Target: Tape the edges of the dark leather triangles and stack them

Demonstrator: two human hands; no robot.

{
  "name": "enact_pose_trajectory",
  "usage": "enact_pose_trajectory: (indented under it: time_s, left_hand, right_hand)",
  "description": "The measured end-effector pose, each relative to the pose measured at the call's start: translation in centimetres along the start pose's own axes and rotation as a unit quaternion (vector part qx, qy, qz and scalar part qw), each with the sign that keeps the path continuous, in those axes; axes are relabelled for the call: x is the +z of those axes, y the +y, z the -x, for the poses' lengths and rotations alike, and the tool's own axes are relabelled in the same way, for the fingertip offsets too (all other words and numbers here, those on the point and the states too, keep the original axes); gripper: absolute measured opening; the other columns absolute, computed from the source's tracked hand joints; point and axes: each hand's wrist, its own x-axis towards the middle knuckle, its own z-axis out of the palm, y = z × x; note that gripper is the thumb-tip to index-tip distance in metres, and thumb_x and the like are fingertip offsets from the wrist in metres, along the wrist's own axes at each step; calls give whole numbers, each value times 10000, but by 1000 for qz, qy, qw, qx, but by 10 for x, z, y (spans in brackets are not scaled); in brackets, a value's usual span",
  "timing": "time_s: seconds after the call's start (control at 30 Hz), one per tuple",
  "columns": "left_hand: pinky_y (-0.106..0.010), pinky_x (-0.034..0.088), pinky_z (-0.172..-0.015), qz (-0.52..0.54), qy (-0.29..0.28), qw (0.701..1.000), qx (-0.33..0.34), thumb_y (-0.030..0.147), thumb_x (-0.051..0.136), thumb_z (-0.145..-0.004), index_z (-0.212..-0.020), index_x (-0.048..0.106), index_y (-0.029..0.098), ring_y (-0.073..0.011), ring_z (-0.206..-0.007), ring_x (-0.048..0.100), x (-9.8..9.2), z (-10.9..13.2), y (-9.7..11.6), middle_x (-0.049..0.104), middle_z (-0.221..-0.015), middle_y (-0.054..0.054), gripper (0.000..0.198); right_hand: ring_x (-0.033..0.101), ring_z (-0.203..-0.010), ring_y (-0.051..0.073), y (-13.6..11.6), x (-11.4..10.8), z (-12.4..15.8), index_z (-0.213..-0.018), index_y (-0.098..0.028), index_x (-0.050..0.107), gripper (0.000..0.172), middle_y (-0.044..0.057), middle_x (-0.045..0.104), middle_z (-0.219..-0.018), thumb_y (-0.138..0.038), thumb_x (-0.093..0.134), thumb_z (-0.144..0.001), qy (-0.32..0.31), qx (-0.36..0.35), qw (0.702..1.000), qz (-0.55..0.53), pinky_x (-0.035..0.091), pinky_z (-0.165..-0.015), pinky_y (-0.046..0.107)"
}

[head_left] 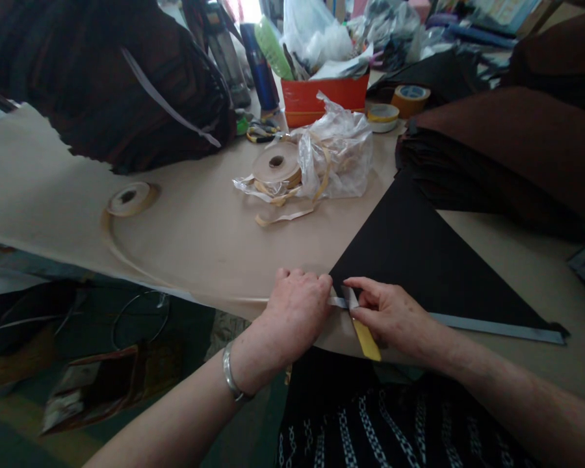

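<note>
A black triangular fabric piece [409,253] lies near the table's front edge, with a pale tape strip [497,327] along its near side. My left hand [297,305] is closed on the tape at the fabric's left corner; its fingertips are partly hidden. From there the tape runs left along the table edge to a tape roll [129,198]. My right hand [394,312], just right of the left, grips a yellow-handled knife [366,339] between thumb and fingers. Its light, flat blade crosses the tape between my hands.
A second tape roll [276,162] lies beside a clear plastic bag [344,156]. Behind are scissors [263,132], a red box [324,97] and a blue bottle [262,71]. Stacks of dark fabric stand left [141,84] and right [511,143].
</note>
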Motion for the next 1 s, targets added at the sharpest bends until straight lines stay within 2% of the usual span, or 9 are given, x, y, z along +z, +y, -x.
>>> enact_pose_trajectory:
  time_s: [0.03, 0.1, 0.37, 0.53, 0.6, 0.8, 0.9, 1.0]
  left_hand:
    - [-391, 362, -690, -3, -5, 1000, 3, 215, 485, -826, -816, 588, 182, -268, -745, 597, -1, -1, 0, 663, -762, -72, 109]
    - [-398, 367, -684, -7, -17, 1000, 9, 224, 491, -814, -789, 595, 179, -277, -732, 604, -4, -4, 0, 670, -754, -81, 116]
    - [-429, 404, -682, -5, -58, 998, 34, 247, 492, -780, -773, 629, 168, -310, -764, 622, -13, -10, -2, 684, -780, -118, 159]
    - [-418, 425, -663, 15, -100, 994, 35, 345, 537, -764, -727, 647, 173, -270, -634, 628, -20, -12, 0, 665, -637, -81, 207]
    - [-396, 423, -642, 22, -106, 993, 36, 329, 507, -788, -711, 650, 162, -257, -612, 626, -22, -12, 1, 660, -623, -87, 232]
    - [-299, 359, -521, 57, -89, 994, 22, 214, 456, -795, -765, 651, 157, -218, -576, 617, -18, -7, 3, 673, -658, -90, 205]
    - [-286, 343, -507, 79, -67, 995, 3, 214, 446, -794, -788, 646, 158, -203, -574, 607, -11, -5, 6, 670, -667, -86, 208]
    - [-295, 340, -520, 99, -45, 994, -6, 195, 432, -795, -783, 634, 148, -203, -589, 609, -5, -1, 14, 671, -686, -96, 207]
  right_hand:
    - [472, -512, 80, 1, 3, 0, -1194, -174, 566, 434, -41, 576, -617, -155, 523, -762, 7, -2, 1000, 9, 341, -506, 212]
    - [484, -523, 82, 1, 6, 0, -1229, -178, 547, 477, -35, 593, -627, -147, 533, -754, 11, -14, 999, 33, 348, -529, 215]
    - [540, -601, 116, 1, 10, -2, -1140, -200, 591, 375, -5, 634, -663, -170, 532, -771, 5, -43, 993, 107, 346, -574, 240]
    - [574, -637, 136, -1, 13, -2, -1123, -213, 580, 332, 16, 652, -720, -197, 503, -801, 11, -47, 988, 144, 360, -592, 256]
    - [587, -650, 140, -3, 14, -1, -1105, -213, 578, 309, 24, 655, -745, -196, 486, -810, 10, -41, 987, 153, 366, -596, 257]
    - [617, -704, 161, -6, 15, 0, -1090, -216, 569, 309, 33, 670, -786, -170, 481, -798, 9, -36, 982, 185, 369, -601, 261]
    - [623, -715, 165, -5, 16, -2, -1103, -219, 562, 327, 35, 677, -798, -151, 472, -795, 10, -35, 978, 203, 367, -612, 269]
    - [621, -707, 173, -4, 17, -2, -1028, -198, 574, 258, 47, 675, -798, -153, 476, -793, 16, -38, 974, 223, 359, -599, 273]
